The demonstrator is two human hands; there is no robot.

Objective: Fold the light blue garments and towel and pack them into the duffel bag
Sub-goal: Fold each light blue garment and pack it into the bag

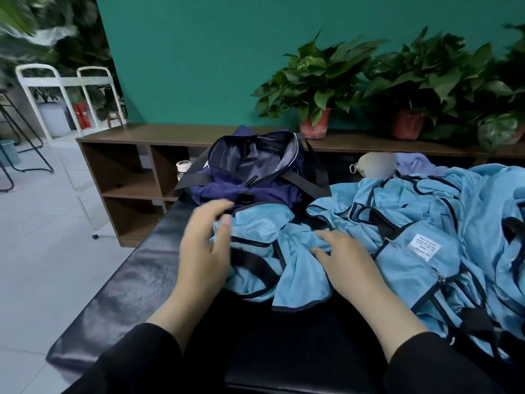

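A navy duffel bag [250,172] stands unzipped and gaping at the far side of the black padded table [125,285]. In front of it lies a crumpled light blue garment [264,231] with dark trim. My left hand [203,245] hovers at its left edge, fingers spread and relaxed. My right hand [345,260] rests flat on its right part, fingers straight. A larger heap of light blue garments [443,223] with black straps, a zip and a white label fills the table's right side. I cannot tell which piece is the towel.
A dark wooden shelf unit [127,177] runs along the green wall behind the table, with potted plants [315,92] on top. A small bottle [181,169] stands left of the bag. A pale pouch [375,164] and lilac cloth [414,163] lie behind the heap. White racks stand far left.
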